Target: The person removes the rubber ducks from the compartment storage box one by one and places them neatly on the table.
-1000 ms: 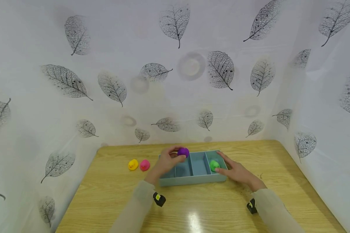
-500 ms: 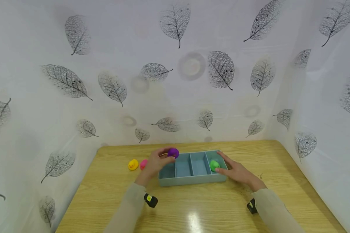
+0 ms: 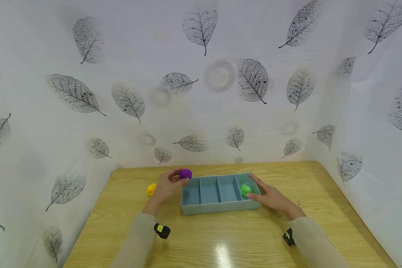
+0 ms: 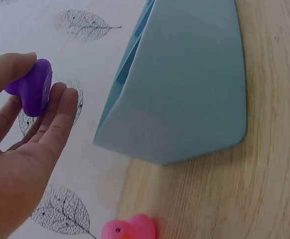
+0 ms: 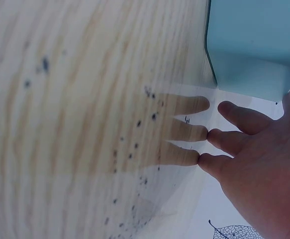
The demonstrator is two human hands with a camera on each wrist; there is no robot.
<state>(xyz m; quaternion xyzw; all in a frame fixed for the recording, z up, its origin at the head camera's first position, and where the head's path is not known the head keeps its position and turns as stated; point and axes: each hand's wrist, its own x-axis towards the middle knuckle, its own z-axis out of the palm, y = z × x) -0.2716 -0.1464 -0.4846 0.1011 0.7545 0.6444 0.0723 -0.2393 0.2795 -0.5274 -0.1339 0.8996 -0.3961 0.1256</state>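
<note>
Purple toy raised by the box's far left corner

The left hand [image 3: 165, 188] pinches a small, rounded purple rubbery toy [image 3: 185, 174] between thumb and fingertips, off the wood-grain counter [image 3: 201, 238] and near the far left corner of a pale blue-green, four-compartment plastic box [image 3: 221, 207]. That light hold probably leaves it easy to turn or release. The right hand [image 3: 271, 197] spreads thumb and forefinger across the box's right end, likely steadying it. In the rightmost compartment sits a bright green toy duck [image 3: 246, 190]; whether the thumb touches it, I can't tell. Left of the box are a hot-pink toy duck [image 4: 130, 229] and, farther left, a yellow toy duck [image 3: 150, 190]. Walls and dividers are the edges to get over; the counter's near side gives the forearms most room, while a white leaf-printed sheet [image 3: 154, 126] bounds the far side.
</note>
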